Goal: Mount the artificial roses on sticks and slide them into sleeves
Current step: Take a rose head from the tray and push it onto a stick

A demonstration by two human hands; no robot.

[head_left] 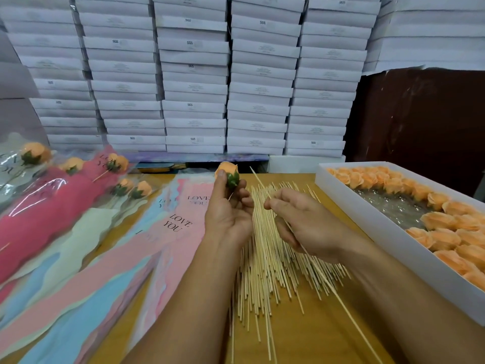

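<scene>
My left hand (227, 206) holds an orange artificial rose (227, 172) with a green base, raised above the table, its green end facing right. A long wooden stick (258, 181) is pinched in my right hand (304, 223); its tip points up and left, a short gap from the rose, and its tail runs down toward the lower right. Beneath both hands lies a loose pile of sticks (265, 266). Pastel sleeves (173, 232) printed "LOVE YOU" fan out on the left.
A white tray (378, 224) of orange rose heads sits at the right. Finished sleeved roses (49, 200) lie at the far left. Stacked white boxes (194, 74) form a wall behind the wooden table (315, 327).
</scene>
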